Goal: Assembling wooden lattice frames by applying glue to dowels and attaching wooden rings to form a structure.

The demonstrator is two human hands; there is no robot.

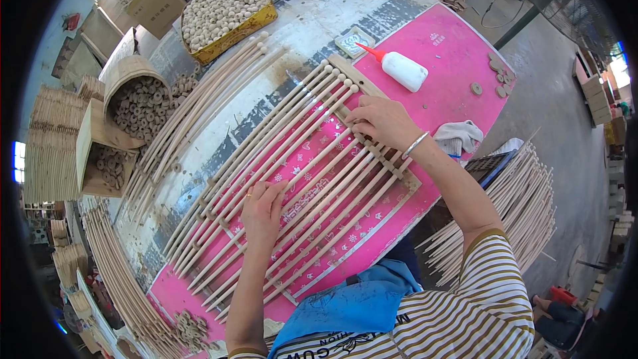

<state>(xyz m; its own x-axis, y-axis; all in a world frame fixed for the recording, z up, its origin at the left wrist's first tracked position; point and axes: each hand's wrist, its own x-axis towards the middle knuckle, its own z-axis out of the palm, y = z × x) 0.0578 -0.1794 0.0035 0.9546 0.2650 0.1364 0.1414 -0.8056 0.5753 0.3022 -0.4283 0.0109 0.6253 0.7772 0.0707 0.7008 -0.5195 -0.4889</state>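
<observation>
- Left hand: lies palm down, fingers bent, on the row of wooden rods. Its fingertips press one or two rods near the row's middle. Whether a rod is truly gripped cannot be told.
- Right hand: rests on the wooden cross strip, fingers curled down over strip and rod ends, pressing rather than enclosing. A metal bangle circles the wrist.
- Wooden rods: thin, pale, ball-tipped at the far end, laid side by side and roughly parallel. They run from beneath the left hand up to the right hand and beyond, crossing the strip there.
- Work table: a pink patterned sheet over a worn white surface, lying under both hands.
- Glue bottle: white with a red nozzle, on its side beyond the right hand, next to a small patterned tile.
- Cloth: a crumpled pale rag just outside the right wrist, at the table edge.
- Loose rods: a second batch, beyond and outside the left hand, apart from the worked row.
- Box of wooden balls: far beyond both hands, at the table's far side.
- Containers of wooden rings: well outside the left hand.
- Bundle of plain sticks: below the table, outside the right forearm.
</observation>
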